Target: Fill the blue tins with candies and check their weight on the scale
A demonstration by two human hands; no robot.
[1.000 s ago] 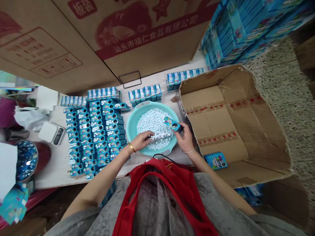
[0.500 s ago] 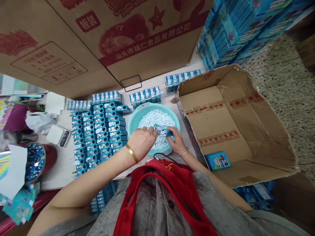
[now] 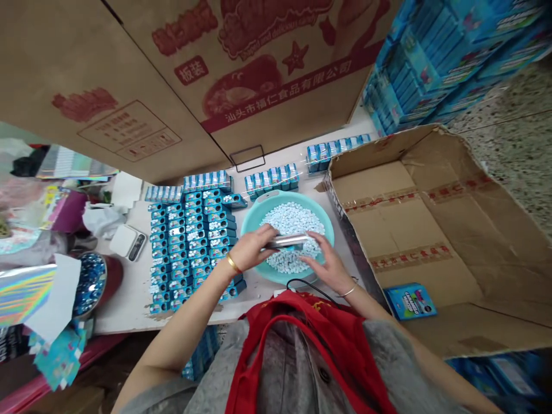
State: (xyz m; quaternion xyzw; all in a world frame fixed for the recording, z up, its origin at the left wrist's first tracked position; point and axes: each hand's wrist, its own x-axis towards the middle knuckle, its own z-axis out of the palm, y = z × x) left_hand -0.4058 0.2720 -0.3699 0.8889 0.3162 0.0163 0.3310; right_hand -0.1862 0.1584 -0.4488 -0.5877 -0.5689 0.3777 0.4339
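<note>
Over the turquoise basin [image 3: 254, 214], filled with small white candies [image 3: 293, 215], both my hands meet at a slim, shiny silver bar-like thing [image 3: 287, 241]. It lies roughly level, and a bit of teal shows under it; its exact kind is blurred. My left hand [image 3: 252, 247] is closed round its left end. At the right end my right hand [image 3: 330, 264] has its fingers on top and its thumb lower down. Left of the basin stand rows of small blue candy boxes [image 3: 198, 241], their round openings facing up, several showing white candies inside.
An open cardboard box [image 3: 401, 218] on the right holds a blue packet [image 3: 409, 302]. Large cartons [image 3: 276, 109] rise behind the table. Further left are a white scale [image 3: 127, 241] and a pot of shiny blue wrappers [image 3: 92, 282]. Blue packs [image 3: 444, 63] are stacked back right.
The small blue box held over the basin has given way to the silver bar-like thing spanning my hands. My right thumb has spread from its fingers. The camera view has shifted left.
</note>
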